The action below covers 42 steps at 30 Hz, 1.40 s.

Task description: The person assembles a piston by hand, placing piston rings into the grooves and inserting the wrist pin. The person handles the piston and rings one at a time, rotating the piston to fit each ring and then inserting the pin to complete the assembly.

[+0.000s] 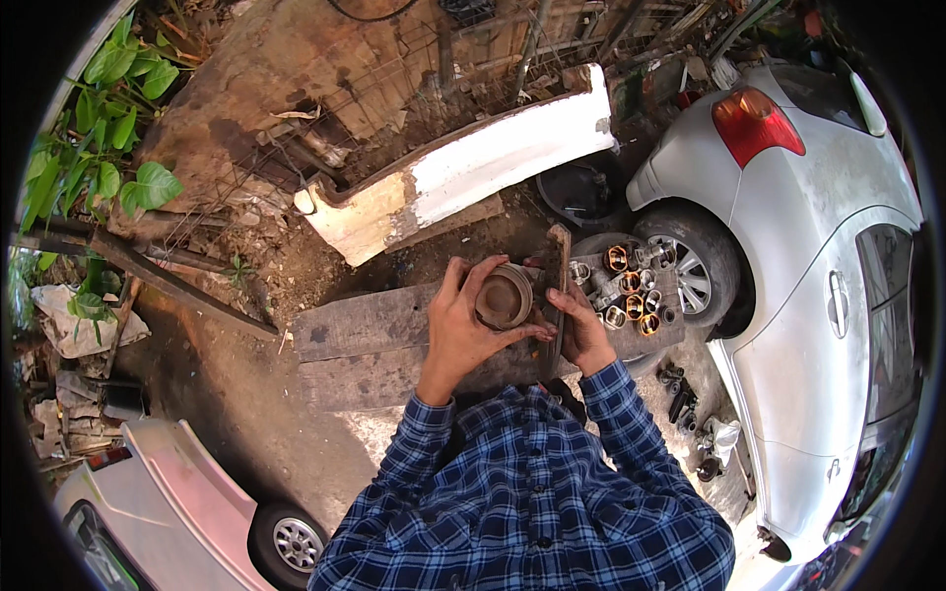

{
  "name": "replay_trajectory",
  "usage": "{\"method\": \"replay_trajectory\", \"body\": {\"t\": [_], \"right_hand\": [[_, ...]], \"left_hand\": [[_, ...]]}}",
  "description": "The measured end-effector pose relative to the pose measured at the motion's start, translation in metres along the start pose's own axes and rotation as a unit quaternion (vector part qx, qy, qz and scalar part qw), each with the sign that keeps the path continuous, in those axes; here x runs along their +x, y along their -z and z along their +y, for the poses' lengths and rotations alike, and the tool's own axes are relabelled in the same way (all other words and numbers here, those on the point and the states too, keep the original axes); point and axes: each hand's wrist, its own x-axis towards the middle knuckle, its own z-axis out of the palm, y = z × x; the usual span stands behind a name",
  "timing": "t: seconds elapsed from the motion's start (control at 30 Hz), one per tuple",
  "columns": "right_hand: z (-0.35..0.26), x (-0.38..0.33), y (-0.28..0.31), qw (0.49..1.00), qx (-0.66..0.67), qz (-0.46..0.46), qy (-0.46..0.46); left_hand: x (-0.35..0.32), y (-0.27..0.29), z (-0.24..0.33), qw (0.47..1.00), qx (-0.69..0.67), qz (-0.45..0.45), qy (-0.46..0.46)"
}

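Observation:
My left hand (463,330) is closed round a dark, grimy engine piston (505,299), its round crown facing up and its grooved rim showing. The fingers curl over the far side and the thumb presses the near side. To its right, my right hand (583,330) grips a long narrow brown bar (559,258) that stands on edge, its thumb laid along the bar. The bar runs away from my body, beside the piston. I cannot tell what the bar is made of. My right fingers are partly hidden. Both hands are over a worn wooden bench (365,350).
On the bench's right end lie several metal engine parts (631,286), some orange-tinted. A silver car (788,227) stands at the right, a pale pinkish car (172,492) at the lower left. Beyond the bench are a white bumper (493,163) and a black basin (581,192).

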Motion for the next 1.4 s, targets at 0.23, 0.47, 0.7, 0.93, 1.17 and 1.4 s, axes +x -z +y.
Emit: {"method": "replay_trajectory", "body": {"t": [0.23,0.47,0.7,0.93,1.17,1.4], "right_hand": [[0.012,0.004,0.001,0.978,0.194,-0.055,-0.045],[0.018,-0.006,-0.001,0.981,0.175,-0.046,-0.071],[0.013,-0.016,-0.001,0.993,0.101,0.023,-0.048],[-0.015,-0.034,0.013,0.993,0.03,0.109,0.045],[-0.023,-0.049,0.009,0.927,-0.298,0.138,0.183],[-0.052,-0.046,0.035,0.813,-0.488,0.054,0.314]], "left_hand": [[-0.005,0.001,-0.004,0.993,-0.117,-0.003,0.025],[-0.013,-0.014,-0.01,0.916,-0.394,0.017,0.074],[-0.016,-0.023,-0.008,0.808,-0.568,0.037,0.148],[-0.015,-0.019,-0.016,0.892,-0.434,0.029,0.12],[-0.014,-0.041,-0.007,0.834,-0.525,0.0,0.171],[-0.009,-0.058,-0.004,0.774,-0.612,0.007,0.162]]}}
